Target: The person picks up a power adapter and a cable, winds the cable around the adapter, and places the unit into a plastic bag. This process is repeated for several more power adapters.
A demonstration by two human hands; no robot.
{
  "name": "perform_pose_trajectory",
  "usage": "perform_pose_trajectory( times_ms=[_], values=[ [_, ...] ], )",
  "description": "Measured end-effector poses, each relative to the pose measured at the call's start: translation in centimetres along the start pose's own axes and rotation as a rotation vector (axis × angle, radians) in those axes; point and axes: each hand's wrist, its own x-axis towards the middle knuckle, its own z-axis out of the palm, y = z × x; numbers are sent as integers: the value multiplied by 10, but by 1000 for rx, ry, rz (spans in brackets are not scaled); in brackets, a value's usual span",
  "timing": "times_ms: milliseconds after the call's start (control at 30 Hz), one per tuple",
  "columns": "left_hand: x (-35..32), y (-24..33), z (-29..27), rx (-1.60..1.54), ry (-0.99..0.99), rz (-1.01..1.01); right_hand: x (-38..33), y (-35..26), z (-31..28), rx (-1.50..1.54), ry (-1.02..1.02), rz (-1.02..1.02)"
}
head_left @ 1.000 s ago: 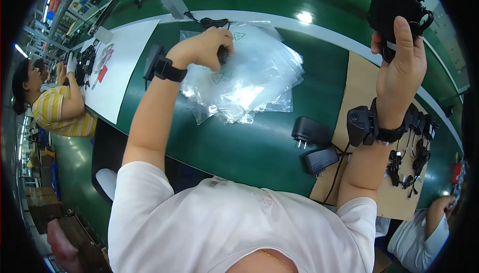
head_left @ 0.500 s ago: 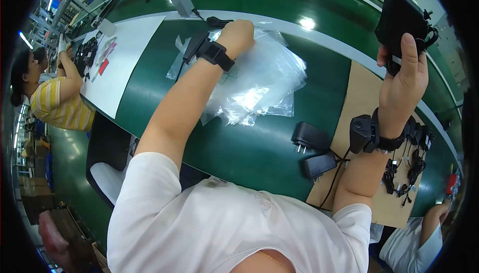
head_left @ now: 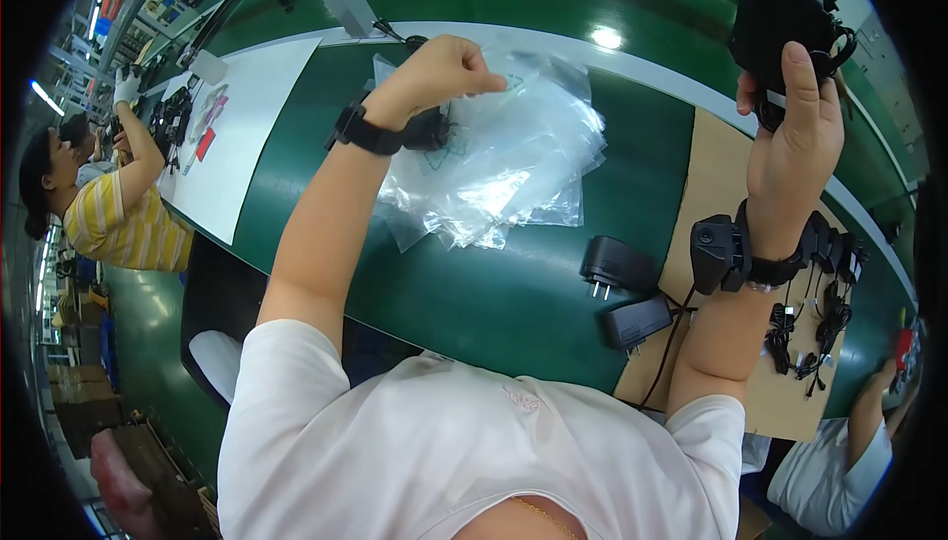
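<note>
My left hand [head_left: 439, 71] is lifted above a heap of clear plastic bags [head_left: 504, 160] on the green table [head_left: 494, 303], its fingers pinched on the edge of one bag. My right hand [head_left: 795, 135] is raised at the upper right and grips a black power adapter [head_left: 780, 12] with a coiled black cable at its side. Both wrists wear black bands with devices.
Two black plug adapters [head_left: 617, 266] [head_left: 637, 321] lie on the table near a brown cardboard sheet [head_left: 716, 185] holding several bundled black cables [head_left: 820, 323]. A person in a yellow striped shirt [head_left: 118, 219] works at the left by a white mat [head_left: 247, 125]. Another person [head_left: 839, 461] sits at the lower right.
My left hand has risen and moved right over the bag heap, pulling a bag's edge up. My right hand stays raised with the adapter.
</note>
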Motion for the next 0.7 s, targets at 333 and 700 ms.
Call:
perform_pose_trajectory(
  times_ms=[333, 700],
  values=[
    [-39, 45, -33, -104, 523, 221, -3, 9, 11, 140, -122, 144],
    [-48, 67, 91, 216, 537, 659, -41, 14, 32, 728, -222, 819]
  ],
)
